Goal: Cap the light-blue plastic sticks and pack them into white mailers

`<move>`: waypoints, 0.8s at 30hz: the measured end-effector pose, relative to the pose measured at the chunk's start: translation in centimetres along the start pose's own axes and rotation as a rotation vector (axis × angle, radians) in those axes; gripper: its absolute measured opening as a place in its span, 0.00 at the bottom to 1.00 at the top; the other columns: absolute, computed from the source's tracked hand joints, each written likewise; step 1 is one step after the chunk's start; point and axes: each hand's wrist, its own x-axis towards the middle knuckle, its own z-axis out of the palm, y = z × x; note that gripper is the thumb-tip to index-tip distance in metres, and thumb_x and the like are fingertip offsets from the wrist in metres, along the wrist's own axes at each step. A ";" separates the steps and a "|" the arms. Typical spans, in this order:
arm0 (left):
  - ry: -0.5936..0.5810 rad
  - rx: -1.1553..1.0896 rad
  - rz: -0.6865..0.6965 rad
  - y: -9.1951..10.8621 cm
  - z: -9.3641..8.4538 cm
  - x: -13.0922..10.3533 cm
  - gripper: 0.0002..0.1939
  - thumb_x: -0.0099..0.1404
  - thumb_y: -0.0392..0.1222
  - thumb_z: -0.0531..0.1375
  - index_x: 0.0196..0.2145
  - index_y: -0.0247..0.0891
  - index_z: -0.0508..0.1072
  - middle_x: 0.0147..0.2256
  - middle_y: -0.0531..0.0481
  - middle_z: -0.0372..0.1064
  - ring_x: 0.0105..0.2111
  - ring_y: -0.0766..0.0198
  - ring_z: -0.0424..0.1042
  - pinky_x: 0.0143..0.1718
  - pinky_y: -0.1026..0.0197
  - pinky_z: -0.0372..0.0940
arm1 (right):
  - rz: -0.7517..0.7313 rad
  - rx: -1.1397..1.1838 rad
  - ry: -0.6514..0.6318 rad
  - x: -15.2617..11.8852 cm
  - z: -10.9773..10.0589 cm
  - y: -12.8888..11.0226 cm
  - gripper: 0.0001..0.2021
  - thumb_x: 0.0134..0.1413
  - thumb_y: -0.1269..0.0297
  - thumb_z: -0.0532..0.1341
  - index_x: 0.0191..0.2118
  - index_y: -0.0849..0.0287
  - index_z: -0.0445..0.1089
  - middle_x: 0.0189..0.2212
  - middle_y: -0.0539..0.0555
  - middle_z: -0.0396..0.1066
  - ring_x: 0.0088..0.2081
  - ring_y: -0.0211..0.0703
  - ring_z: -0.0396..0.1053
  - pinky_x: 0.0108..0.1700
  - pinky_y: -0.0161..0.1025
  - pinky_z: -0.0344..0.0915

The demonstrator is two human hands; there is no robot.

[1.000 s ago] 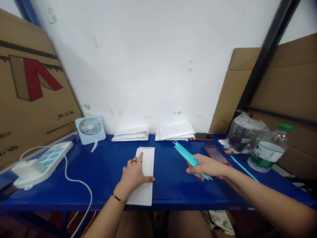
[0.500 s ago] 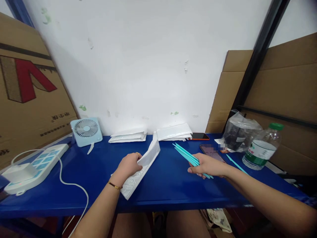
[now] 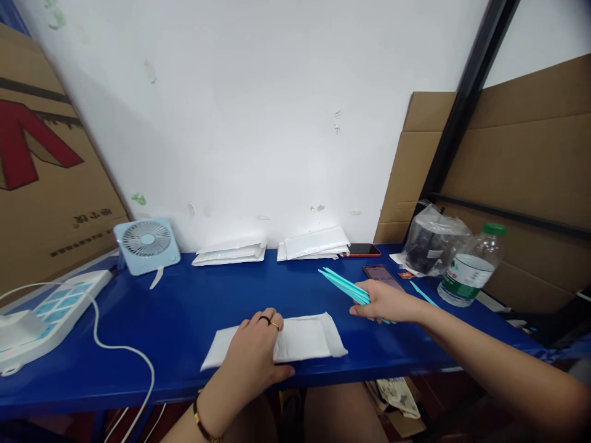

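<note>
A flat white packet (image 3: 310, 338) lies lengthwise near the table's front edge. My left hand (image 3: 258, 344), with rings and a bracelet, rests across its left half. The thumb is spread apart near the table edge, and the fingers reach over the packet's far side, tips partly hidden. To the right, my right hand (image 3: 381, 303) is closed around a bundle of thin turquoise plastic sticks (image 3: 344, 285), held above the table with their narrow ends pointing left. Another turquoise stick (image 3: 423, 293) lies on the table beyond my right forearm.
Against the wall are two stacks of white packets (image 3: 231, 252) (image 3: 316, 243). A blue fan (image 3: 148, 244) and a power strip (image 3: 60, 314) with a white cable stand left. On the right are phones (image 3: 382, 275) (image 3: 362, 250), a bagged dark cup (image 3: 425, 246) and a water bottle (image 3: 468, 271).
The white packet, held tilted in my left hand before, now lies flat on the table with that hand on top. My right hand still holds the sticks. The view has shifted slightly right.
</note>
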 end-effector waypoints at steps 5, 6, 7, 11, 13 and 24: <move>-0.113 -0.108 0.090 -1.2 0.0 1.3 0.55 0.31 0.54 0.69 0.58 0.46 0.53 0.55 0.44 0.55 0.55 0.44 0.52 0.53 0.45 0.50 | -0.105 -0.461 0.120 -0.5 -0.1 0.1 0.09 0.48 0.58 0.57 0.29 0.59 0.64 0.25 0.53 0.69 0.26 0.41 0.66 0.25 0.33 0.55; -0.140 -0.134 0.091 -1.4 0.1 1.6 0.56 0.30 0.55 0.69 0.58 0.46 0.53 0.54 0.44 0.57 0.54 0.44 0.54 0.52 0.46 0.51 | -0.118 -0.567 0.137 -0.7 -0.1 0.3 0.08 0.48 0.60 0.57 0.29 0.59 0.65 0.26 0.54 0.70 0.27 0.43 0.68 0.26 0.34 0.55; -0.157 -0.158 0.086 -1.6 0.3 1.8 0.55 0.30 0.55 0.69 0.57 0.46 0.55 0.52 0.44 0.58 0.53 0.45 0.56 0.51 0.47 0.53 | -0.126 -0.666 0.145 -0.9 -0.1 0.5 0.06 0.48 0.62 0.56 0.31 0.59 0.65 0.27 0.54 0.70 0.28 0.45 0.69 0.27 0.35 0.55; -0.156 -0.213 0.064 -1.6 0.5 2.0 0.42 0.33 0.51 0.68 0.49 0.44 0.65 0.43 0.46 0.64 0.44 0.49 0.63 0.45 0.52 0.59 | -0.120 -0.943 0.110 -1.7 0.0 1.4 0.08 0.44 0.68 0.57 0.35 0.58 0.66 0.29 0.57 0.72 0.32 0.51 0.71 0.30 0.38 0.57; -0.144 -0.234 0.056 -1.3 0.2 2.0 0.32 0.39 0.47 0.65 0.45 0.43 0.67 0.40 0.48 0.64 0.40 0.53 0.65 0.42 0.56 0.60 | -0.109 -1.005 0.101 -1.9 0.1 1.5 0.09 0.44 0.69 0.57 0.35 0.59 0.66 0.29 0.58 0.72 0.32 0.51 0.71 0.31 0.38 0.58; -0.012 -0.335 0.101 1.0 -0.1 3.0 0.32 0.43 0.44 0.63 0.49 0.45 0.63 0.45 0.47 0.63 0.43 0.56 0.65 0.44 0.58 0.58 | -0.264 -1.136 0.099 -0.4 0.9 -4.6 0.10 0.43 0.76 0.57 0.35 0.61 0.67 0.27 0.58 0.72 0.30 0.48 0.72 0.29 0.37 0.59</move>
